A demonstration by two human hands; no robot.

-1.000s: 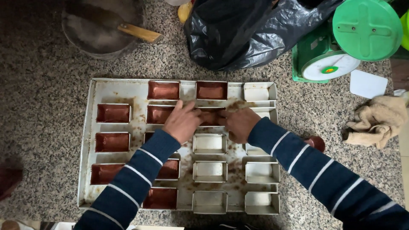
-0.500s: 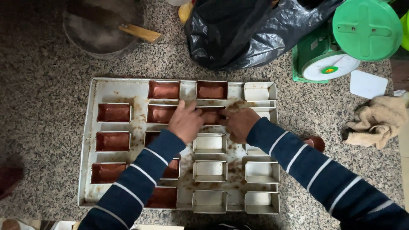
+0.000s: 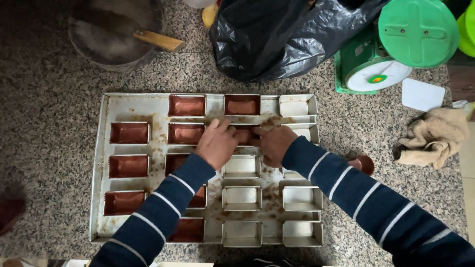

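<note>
1. Left hand [image 3: 216, 143] and right hand [image 3: 273, 143] side by side, fingers curled on one small tin [image 3: 246, 134].
2. Tin under fingertips, on tray [image 3: 111, 106], maybe to press filling.
3. Empty tins [image 3: 241, 167] just below hands.

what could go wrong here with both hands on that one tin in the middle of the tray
The left hand and right hand crowd one small tin in the tray, so brown batter could smear onto the fingers or spill onto the already spattered tray floor. The striped sleeves lie across filled tins and may pick up batter. The empty tins look loose and closely spaced, so a forearm nudge might shift them.
</note>
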